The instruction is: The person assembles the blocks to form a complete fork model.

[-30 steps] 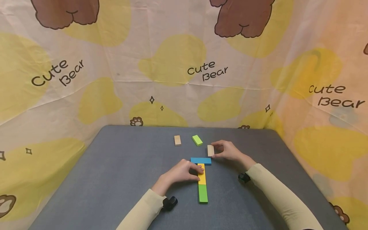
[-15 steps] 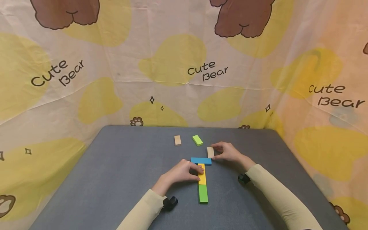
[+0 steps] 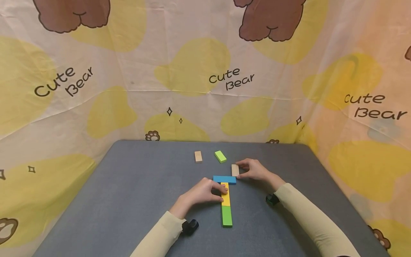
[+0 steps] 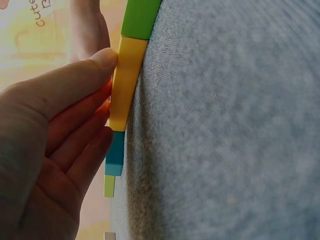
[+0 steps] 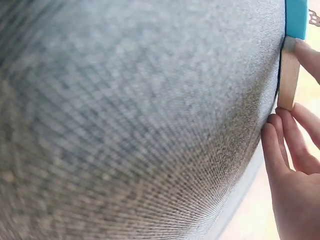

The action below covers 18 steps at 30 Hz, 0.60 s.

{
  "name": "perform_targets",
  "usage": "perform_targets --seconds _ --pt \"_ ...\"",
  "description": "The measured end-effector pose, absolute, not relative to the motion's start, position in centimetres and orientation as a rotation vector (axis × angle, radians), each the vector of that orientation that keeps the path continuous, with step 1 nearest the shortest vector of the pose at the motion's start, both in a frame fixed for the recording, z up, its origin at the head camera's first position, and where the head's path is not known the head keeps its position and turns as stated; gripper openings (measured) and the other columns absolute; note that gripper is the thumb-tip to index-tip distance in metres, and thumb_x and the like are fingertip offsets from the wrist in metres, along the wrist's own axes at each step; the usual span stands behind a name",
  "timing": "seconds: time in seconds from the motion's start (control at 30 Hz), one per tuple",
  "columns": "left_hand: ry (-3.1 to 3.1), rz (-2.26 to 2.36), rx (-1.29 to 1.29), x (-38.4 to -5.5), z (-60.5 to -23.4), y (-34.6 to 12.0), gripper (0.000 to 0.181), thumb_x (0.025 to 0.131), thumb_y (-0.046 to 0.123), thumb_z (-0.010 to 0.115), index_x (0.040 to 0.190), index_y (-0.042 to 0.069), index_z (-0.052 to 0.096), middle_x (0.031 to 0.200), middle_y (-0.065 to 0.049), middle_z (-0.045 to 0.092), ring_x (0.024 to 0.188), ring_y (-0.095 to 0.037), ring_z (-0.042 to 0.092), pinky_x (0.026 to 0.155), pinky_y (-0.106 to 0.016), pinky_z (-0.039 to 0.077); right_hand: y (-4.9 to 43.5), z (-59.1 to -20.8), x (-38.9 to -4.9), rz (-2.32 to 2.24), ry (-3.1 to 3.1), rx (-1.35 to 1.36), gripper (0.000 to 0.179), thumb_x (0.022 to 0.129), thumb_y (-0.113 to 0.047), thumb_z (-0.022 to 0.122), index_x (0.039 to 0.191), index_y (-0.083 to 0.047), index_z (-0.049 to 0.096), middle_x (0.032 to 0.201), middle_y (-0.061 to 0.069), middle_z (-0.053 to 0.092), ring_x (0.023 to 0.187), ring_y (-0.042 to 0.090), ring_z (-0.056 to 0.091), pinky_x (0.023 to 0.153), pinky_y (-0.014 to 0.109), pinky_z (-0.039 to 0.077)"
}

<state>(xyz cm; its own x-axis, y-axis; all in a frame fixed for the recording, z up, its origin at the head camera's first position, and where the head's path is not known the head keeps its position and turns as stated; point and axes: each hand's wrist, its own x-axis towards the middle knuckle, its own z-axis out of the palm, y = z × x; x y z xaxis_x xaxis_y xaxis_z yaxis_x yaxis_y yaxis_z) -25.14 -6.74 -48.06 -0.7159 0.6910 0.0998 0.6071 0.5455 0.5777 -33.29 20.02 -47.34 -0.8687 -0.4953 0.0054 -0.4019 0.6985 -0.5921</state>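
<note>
On the grey table, a green block (image 3: 227,217), a yellow block (image 3: 226,202) and a blue block (image 3: 224,179) lie flat in a T, the blue one crosswise at the far end. My left hand (image 3: 203,192) holds the yellow block, thumb at its left edge and fingers over its top; part of the fingers is hidden behind it in the left wrist view. With thumb and fingertips, my right hand (image 3: 255,169) pinches a plain wooden block (image 3: 235,170) by its two ends. Its near end is right at the right end of the blue block (image 5: 296,20).
Farther back on the table (image 3: 154,185) lie another plain wooden block (image 3: 198,157) and a lime-green block (image 3: 220,156), the latter turned at an angle. A bear-print cloth (image 3: 189,117) hangs behind the table and along its sides.
My right hand has drawn the plain wooden block slightly nearer, up to the blue block, and has stayed put over the last half second. The left hand holds its place.
</note>
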Motion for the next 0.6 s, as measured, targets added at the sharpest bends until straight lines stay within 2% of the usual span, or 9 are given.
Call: perform_targets --seconds 0.6 --pt "2.651 0.884 1.12 -25.13 -48.05 -6.61 0.029 0.081 0.035 0.076 0.109 0.028 0.074 0.116 0.014 0.071 0.117 0.001 0.062 0.101 -0.024 0.05 20.04 -47.56 -33.14 -0.908 2.782 -0.691 0.063 0.076 -0.038 0.081 0.128 -0.007 0.062 0.123 0.012 0.064 0.115 0.029 0.062 0.101 0.047 0.051"
